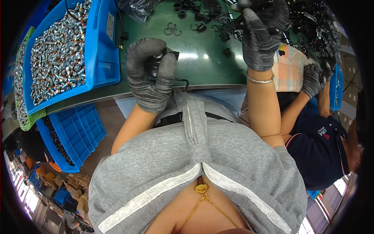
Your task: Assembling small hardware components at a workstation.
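My left hand [151, 74], in a grey knitted glove with dark-coated fingers, is over the table's near edge. Its fingers curl round a small black part [159, 62] with a bit of bright metal; most of it is hidden by the glove. My right hand [263, 37], gloved alike, reaches to the far side, beside loose black parts. Its thumb and a fingertip come close together at the top of the picture, and what lies between them cannot be made out. Left of it on the green table [202, 68] lie several metal snap rings [172, 29] and black bushings [182, 14].
A blue bin [102, 58] full of small metal fittings stands at the left, over a green bin [29, 121]. A blue crate [83, 134] sits below the table edge. At the right, a co-worker's gloved hands [313, 80] are beside a patterned cloth [290, 70] and a black parts heap [311, 27].
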{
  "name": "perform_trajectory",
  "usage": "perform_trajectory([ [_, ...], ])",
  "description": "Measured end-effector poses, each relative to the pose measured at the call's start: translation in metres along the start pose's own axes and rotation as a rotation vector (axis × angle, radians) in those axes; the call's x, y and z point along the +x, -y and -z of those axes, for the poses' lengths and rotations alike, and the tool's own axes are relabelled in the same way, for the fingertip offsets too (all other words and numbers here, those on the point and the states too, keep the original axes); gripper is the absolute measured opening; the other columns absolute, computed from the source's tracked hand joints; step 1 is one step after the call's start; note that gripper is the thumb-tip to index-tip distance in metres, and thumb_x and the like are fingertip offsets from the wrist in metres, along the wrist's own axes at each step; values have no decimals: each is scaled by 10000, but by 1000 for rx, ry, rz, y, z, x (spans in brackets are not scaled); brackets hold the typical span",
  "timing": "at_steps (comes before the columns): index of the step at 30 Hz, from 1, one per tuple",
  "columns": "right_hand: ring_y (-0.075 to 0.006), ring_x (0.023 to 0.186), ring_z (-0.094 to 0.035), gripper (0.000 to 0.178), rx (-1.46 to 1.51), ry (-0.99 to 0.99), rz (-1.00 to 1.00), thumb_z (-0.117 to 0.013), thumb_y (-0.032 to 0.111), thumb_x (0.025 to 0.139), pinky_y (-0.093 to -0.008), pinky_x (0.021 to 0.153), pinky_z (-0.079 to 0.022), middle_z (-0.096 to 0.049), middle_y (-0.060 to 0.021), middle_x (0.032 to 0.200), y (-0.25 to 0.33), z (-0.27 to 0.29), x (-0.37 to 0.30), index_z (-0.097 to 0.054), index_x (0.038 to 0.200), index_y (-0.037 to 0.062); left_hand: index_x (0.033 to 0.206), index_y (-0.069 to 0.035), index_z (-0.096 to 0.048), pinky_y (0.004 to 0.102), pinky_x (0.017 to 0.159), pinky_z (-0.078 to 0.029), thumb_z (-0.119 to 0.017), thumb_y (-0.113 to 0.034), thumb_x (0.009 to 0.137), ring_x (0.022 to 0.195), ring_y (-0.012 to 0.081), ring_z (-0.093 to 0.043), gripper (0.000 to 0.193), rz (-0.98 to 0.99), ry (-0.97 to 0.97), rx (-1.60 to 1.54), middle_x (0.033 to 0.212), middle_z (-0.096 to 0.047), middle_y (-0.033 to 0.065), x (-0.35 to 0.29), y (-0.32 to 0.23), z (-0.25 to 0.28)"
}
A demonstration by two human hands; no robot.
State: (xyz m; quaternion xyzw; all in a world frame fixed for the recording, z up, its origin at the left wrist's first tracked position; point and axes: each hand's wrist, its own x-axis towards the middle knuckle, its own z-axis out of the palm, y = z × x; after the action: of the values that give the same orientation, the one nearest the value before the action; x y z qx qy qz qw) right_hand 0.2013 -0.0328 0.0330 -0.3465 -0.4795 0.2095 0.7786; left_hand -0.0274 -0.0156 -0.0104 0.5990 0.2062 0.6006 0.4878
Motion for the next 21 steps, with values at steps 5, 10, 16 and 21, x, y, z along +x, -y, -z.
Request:
perform_trajectory([
  [5, -173, 1011, -587, 666, 93, 166, -85, -716, 54, 852, -349, 895, -534, -564, -55, 1194, -7, 2, 9, -419, 1446, 98, 980, -84, -633, 250, 706, -534, -753, -2, 794, 891, 152, -618, 236, 35, 80, 167, 1085, -591, 83, -4, -2, 0],
  [10, -174, 1015, -588, 662, 77, 176, -133, -716, 61, 854, -356, 906, -536, -560, -54, 1205, -10, 3, 6, -419, 1444, 103, 1006, -89, -628, 251, 712, -535, -754, -8, 804, 907, 150, -620, 251, 57, 110, 124, 1094, -593, 80, -5, -1, 0],
  [16, -167, 1006, -585, 648, 99, 125, -180, -708, 58, 860, -352, 875, -547, -557, -52, 1199, -6, -6, -7, -424, 1440, 117, 1064, -77, -601, 260, 751, -537, -753, -22, 820, 906, 141, -620, 292, 33, 81, 81, 1101, -598, 84, -5, 6, 1],
  [21, -174, 991, -586, 661, 131, 105, -20, -713, 55, 845, -363, 873, -548, -552, -55, 1200, -9, -7, -6, -425, 1437, 125, 1098, -68, -585, 265, 772, -536, -758, -30, 822, 895, 128, -619, 328, 33, 53, 83, 1106, -598, 82, -4, 3, -1],
])
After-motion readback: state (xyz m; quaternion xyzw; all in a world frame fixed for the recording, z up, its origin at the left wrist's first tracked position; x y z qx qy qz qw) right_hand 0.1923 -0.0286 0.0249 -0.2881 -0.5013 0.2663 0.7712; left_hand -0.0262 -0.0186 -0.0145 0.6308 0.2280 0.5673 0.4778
